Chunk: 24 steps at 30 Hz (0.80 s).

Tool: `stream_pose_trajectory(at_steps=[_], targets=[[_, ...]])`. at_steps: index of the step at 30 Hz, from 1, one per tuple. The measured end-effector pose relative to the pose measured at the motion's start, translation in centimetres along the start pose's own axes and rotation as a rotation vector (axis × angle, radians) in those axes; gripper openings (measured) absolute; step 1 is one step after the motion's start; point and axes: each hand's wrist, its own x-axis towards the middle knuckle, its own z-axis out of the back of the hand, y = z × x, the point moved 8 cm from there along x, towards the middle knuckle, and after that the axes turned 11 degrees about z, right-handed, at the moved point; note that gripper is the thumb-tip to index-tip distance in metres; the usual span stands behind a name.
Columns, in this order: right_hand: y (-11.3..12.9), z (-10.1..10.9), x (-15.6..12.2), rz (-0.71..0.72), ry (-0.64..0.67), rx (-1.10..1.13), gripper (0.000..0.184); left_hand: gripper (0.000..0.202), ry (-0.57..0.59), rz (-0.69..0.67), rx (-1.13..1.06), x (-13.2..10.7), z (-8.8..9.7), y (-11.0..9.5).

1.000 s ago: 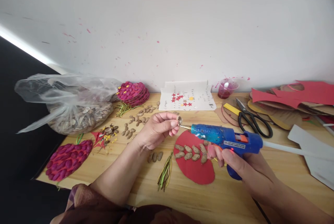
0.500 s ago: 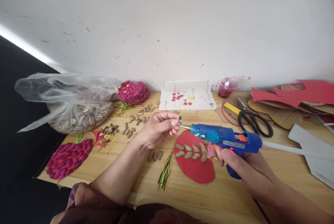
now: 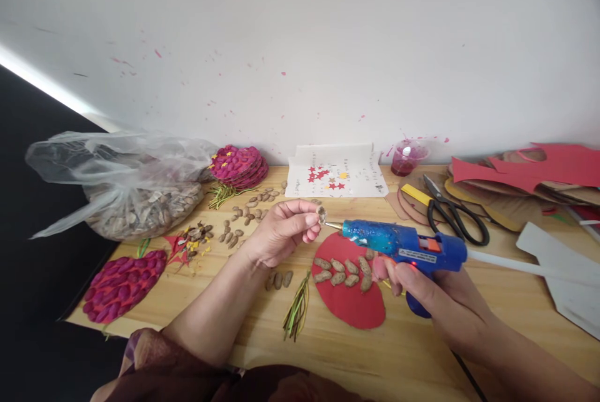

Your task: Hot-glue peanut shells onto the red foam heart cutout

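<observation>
My left hand (image 3: 281,232) pinches a small brown seed shell (image 3: 321,214) between thumb and fingertips, held above the table. My right hand (image 3: 435,302) grips a blue hot glue gun (image 3: 405,246), one finger on the trigger, with the nozzle tip touching the shell. Below them lies a red paper shape (image 3: 349,299) on the wooden table (image 3: 412,352), with several brown shells (image 3: 344,269) stuck in rows on its upper part. A bunch of green strips (image 3: 296,311) lies just left of the red shape.
A clear plastic bag of shells (image 3: 135,202) sits at the left, loose shells (image 3: 244,214) beside it. Magenta-painted shell pieces (image 3: 122,283) (image 3: 239,165) lie left and at the back. Black scissors (image 3: 452,214), a pink cup (image 3: 407,158), a star sheet (image 3: 335,178) and red and brown card (image 3: 525,177) lie at the back and right.
Almost nothing differs. The glue gun has shifted very slightly upward and left, its tip staying against the shell in my left hand.
</observation>
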Motion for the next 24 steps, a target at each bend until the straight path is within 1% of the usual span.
stream_pose_trajectory(at_steps=[4,7,10,11,13,15,19,24], targets=[[0.0,0.0,0.2,0.021,-0.002,0.013,0.038,0.036,-0.013,-0.018,0.004,-0.1,0.1,-0.6],[-0.9,0.3,0.5,-0.053,-0.054,0.040,0.038,0.036,-0.055,-0.022,0.087,-0.5,0.3,-1.1],[-2.8,0.7,0.5,-0.198,-0.175,0.098,0.041,0.033,-0.123,-0.020,0.356,-0.8,0.3,-1.3],[-3.4,0.7,0.5,-0.229,-0.217,0.119,0.043,0.031,-0.159,-0.025,0.479,-0.9,0.2,-1.3],[-4.3,0.4,0.6,-0.252,-0.247,0.177,0.043,0.024,-0.242,-0.044,0.723,-1.0,-0.1,-1.3],[-5.0,0.0,0.5,-0.273,-0.252,0.222,0.043,0.017,-0.304,-0.075,0.925,-1.0,-0.7,-1.3],[-5.9,-0.6,0.2,-0.330,-0.241,0.240,0.043,0.005,-0.367,-0.130,1.222,-0.6,-2.5,-1.5],[-6.4,-1.1,0.0,-0.366,-0.240,0.271,0.046,0.009,-0.435,-0.111,1.483,0.3,-3.5,-1.1]])
